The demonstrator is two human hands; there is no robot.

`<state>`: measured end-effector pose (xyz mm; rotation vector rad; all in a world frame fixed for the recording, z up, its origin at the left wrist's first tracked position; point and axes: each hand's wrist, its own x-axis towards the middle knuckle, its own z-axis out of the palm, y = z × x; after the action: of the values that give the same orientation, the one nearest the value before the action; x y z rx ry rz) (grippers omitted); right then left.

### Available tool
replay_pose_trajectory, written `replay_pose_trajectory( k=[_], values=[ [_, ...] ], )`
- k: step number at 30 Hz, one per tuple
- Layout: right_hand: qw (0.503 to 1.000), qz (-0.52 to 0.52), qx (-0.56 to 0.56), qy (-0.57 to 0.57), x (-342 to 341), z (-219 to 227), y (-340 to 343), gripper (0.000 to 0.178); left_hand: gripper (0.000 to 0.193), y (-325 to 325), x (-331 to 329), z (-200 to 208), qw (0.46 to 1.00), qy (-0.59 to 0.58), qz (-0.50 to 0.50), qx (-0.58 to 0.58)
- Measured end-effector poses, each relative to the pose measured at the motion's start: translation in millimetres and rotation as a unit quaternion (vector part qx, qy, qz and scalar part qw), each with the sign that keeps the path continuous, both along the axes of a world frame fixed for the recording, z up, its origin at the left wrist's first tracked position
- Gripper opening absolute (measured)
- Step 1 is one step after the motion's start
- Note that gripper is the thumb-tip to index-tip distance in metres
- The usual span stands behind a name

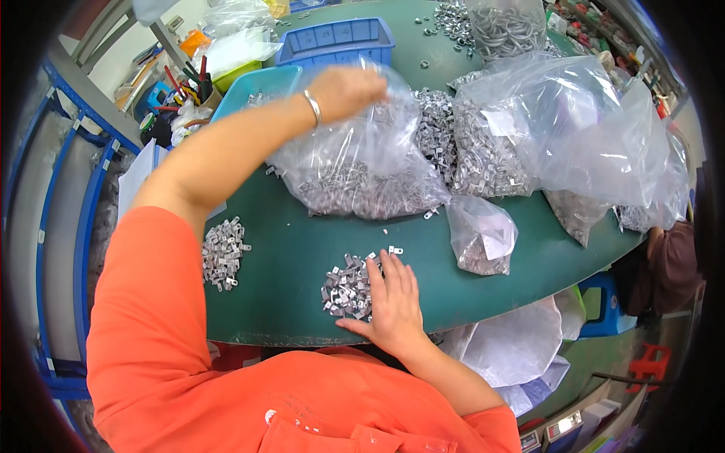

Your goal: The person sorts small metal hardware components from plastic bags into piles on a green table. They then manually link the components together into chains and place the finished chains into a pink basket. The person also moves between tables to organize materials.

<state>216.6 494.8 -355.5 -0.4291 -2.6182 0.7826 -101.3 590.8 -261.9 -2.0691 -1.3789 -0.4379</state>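
Observation:
My left arm reaches across to the far side, and my left hand (pixel 349 90), a little blurred, is closed at the upper part of a large clear plastic bag (pixel 370 170). Small silvery metal parts fill the bottom of that bag. My right hand (pixel 394 302) lies with fingers outstretched against the right side of a pile of small metal tabs with holes (pixel 348 288). A few tabs at that side are hidden under the fingers. To the left, near my left upper arm, sits a second pile of similar tabs (pixel 223 253).
Green table (pixel 287 302). More filled bags (pixel 491 147) crowd the right side, with a small bag (pixel 483 238) nearer. Behind stand a blue bin (pixel 336 38) and a teal tray (pixel 260 84). Blue-framed shelving (pixel 45 226) is at the left. A person sits at far right.

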Motion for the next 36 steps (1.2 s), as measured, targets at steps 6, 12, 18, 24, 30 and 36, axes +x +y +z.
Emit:
replay_pose_trajectory(
  k=[6,12,18,24,30,36],
  values=[
    [1.000,-0.011,0.012,-0.006,-1,-1,-1,0.100,0.020,47,-47,73,0.964,0.007,0.195,0.181],
    [1.000,-0.007,0.000,-0.001,-6,-1,-5,0.111,0.022,56,-92,-32,0.854,-0.131,0.503,-0.028],
    [0.967,-0.064,-0.177,0.172,9,-15,-2,0.103,0.027,57,-122,-81,0.871,-0.189,0.410,-0.193],
    [0.918,-0.093,-0.292,0.251,22,-30,13,0.067,0.027,-60,7,23,0.963,-0.110,0.073,0.237],
    [0.996,0.037,0.074,0.014,-2,4,-2,0.086,0.023,-202,138,-19,0.740,-0.670,0.036,-0.045],
    [0.986,0.051,0.149,0.056,-9,-23,-7,0.055,0.053,-219,194,-123,0.839,-0.511,0.136,-0.125]
  ],
)
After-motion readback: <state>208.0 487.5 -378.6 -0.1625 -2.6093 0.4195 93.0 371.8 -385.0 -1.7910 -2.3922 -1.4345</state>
